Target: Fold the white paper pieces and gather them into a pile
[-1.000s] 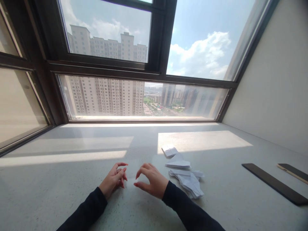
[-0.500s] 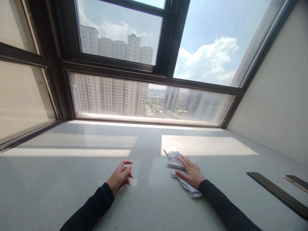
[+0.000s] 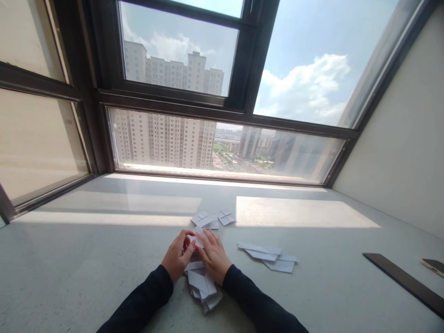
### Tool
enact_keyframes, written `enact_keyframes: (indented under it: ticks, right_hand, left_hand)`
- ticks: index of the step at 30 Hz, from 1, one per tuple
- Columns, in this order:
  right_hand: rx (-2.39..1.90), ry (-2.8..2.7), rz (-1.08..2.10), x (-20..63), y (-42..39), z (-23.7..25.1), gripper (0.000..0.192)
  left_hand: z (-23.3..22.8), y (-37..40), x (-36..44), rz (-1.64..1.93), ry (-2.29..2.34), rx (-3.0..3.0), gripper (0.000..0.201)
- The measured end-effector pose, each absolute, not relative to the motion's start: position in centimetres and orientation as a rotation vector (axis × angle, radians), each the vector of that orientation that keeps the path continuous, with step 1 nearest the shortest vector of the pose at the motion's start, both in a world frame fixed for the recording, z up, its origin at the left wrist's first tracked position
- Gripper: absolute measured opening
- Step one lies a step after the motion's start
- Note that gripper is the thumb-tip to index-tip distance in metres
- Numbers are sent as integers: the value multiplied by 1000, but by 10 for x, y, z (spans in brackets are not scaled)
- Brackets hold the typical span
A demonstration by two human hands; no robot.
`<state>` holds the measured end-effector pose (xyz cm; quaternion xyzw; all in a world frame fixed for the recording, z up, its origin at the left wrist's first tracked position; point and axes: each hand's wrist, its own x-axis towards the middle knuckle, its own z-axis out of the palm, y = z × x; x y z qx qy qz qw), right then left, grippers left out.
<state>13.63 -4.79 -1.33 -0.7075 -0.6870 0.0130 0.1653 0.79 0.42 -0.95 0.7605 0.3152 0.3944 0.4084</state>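
Observation:
Several white folded paper pieces (image 3: 201, 283) lie in a loose pile between and below my hands. My left hand (image 3: 177, 255) is at the pile's left side, its fingers curled and its thumb and index finger against a folded paper. From the right, my right hand (image 3: 214, 257) rests over the same pile with its fingers stretched out and fingertips on the paper. Just beyond my fingertips lie more folded papers (image 3: 226, 217), spread on the sill. Under my hands, part of the pile is hidden.
Flat folded paper strips (image 3: 265, 253) lie overlapping to the right of my right hand. Farther right are a long dark flat bar (image 3: 404, 282) and a dark-topped object (image 3: 432, 265) cut by the frame edge. A dark-framed window (image 3: 222, 178) borders the pale speckled sill (image 3: 76, 268).
My right hand has moved left beside my left hand. Folded papers now lie spread between and beyond both hands, while a few strips lie on the right where the right hand was.

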Motion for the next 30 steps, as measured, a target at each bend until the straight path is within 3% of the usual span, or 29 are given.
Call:
enact_keyframes:
  ticks: [5,9,13,20,24,30]
  right_hand:
    - [-2234,-1764,-140,193,-70,-2,48]
    - [-2628,-1370,-288,276,-105,-18,58]
    - [-2766,-1339,-190,304,-117,-41,57]
    - [-2240,-1599,-80,206,-63,-44,52]
    - [-1896,-1644,-57,189,-34,-28,48]
    - [-2191,-1592,-78,230,-16,-16,53]
  left_hand:
    - [-8,0,4,982,831,2335,34]
    - [-20,-1,7,786,796,2577,60]
    - [-31,1,12,625,787,2691,77]
    - [-30,11,8,706,1063,2615,54]
    - [-19,13,5,803,1267,2477,42]
    - [-16,6,7,705,1206,2417,54]
